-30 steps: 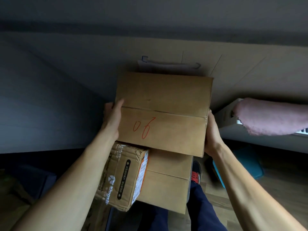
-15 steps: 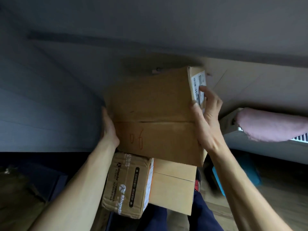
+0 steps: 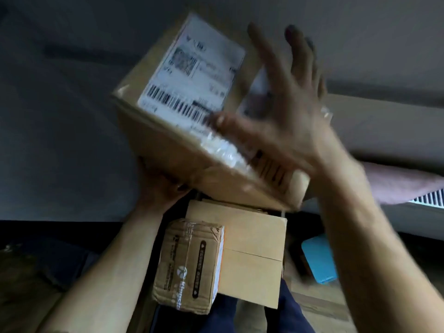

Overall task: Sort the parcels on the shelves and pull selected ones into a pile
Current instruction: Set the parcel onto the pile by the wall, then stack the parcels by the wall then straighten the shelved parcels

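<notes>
I hold a brown cardboard parcel up in front of me, tilted so its white shipping label with a barcode faces me. My left hand cups it from underneath at the lower left corner. My right hand lies against its right side with fingers spread and thumb on the label's edge. Below, a plain brown box rests on my lap, with a smaller taped printed box lying on its left part.
A grey wall fills the upper view. A pink cloth lies over a white radiator at right. A blue object sits on the wooden floor at lower right. My dark trousers show below the boxes.
The parcel has been lifted and turned: the face with the red writing has rotated away and the labelled face now points at me. My right hand slid up its side and spread open.
</notes>
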Demonstrator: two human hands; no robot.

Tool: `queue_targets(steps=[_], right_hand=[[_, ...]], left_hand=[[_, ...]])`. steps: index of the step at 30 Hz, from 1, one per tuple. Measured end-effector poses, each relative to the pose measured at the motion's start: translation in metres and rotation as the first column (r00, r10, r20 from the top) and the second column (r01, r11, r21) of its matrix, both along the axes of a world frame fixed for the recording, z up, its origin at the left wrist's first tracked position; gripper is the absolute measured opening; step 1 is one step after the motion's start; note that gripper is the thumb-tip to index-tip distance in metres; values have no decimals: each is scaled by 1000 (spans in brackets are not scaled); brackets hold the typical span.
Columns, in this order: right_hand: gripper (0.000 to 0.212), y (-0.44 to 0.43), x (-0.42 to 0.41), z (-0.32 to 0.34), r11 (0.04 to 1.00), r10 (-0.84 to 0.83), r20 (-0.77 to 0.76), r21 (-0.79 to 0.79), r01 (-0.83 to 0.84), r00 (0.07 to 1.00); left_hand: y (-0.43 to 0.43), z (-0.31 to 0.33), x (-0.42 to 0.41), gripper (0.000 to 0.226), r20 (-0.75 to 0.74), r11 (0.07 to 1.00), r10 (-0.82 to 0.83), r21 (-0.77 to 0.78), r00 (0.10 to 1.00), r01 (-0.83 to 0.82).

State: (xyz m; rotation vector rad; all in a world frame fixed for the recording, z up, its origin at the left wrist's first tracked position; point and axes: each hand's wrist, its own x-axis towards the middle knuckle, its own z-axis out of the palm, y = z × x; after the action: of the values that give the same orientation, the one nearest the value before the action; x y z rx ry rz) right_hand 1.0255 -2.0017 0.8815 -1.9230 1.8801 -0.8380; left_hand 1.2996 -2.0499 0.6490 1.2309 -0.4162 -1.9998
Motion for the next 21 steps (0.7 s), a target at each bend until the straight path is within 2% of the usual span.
queue_targets(steps=[1, 2, 5, 7, 9, 12, 14, 17, 19, 21], right_hand=[[104, -15, -10, 6, 996, 17, -20, 86, -15, 1000], [103, -33, -19, 12, 989, 41, -27, 143, -36, 999], [102, -50, -27, 6, 981, 66, -42, 187, -57, 997], [105, -45, -24, -5, 980, 123, -77, 164, -110, 989], [107, -41, -19, -13, 974, 159, -98, 180, -139, 982], [112, -37, -13, -32, 956, 214, -161, 236, -173, 964], [111, -38, -17, -42, 942, 235, -173, 282, -180, 957], [110, -42, -27, -58, 920, 258, -195, 350, -179, 946], [108, -42, -27, -82, 885, 279, -194, 431, -174, 940], [96, -31, -21, -120, 816, 356, -181, 538, -211, 917]], left_hand=[[-3, 7, -5, 57, 72, 1000, -10, 18, 997, 8], [-8, 9, -9, 53, 78, 999, -2, 51, 997, -2], [-6, 7, -12, 88, 12, 959, 72, 272, 997, -72], [-8, -6, -8, 90, 3, 932, 78, 356, 997, -74], [-3, -15, -4, 80, -23, 913, 90, 401, 996, -73], [-2, -21, -7, 55, -103, 934, 28, 357, 994, 11], [0, -30, -11, 42, -30, 953, -50, 297, 998, 57], [-3, -30, -20, 29, 164, 964, -165, 235, 972, 124], [-5, -24, -33, 28, 175, 956, -255, 191, 951, 221], [-10, -9, -50, 29, 195, 924, -332, 264, 923, 277]])
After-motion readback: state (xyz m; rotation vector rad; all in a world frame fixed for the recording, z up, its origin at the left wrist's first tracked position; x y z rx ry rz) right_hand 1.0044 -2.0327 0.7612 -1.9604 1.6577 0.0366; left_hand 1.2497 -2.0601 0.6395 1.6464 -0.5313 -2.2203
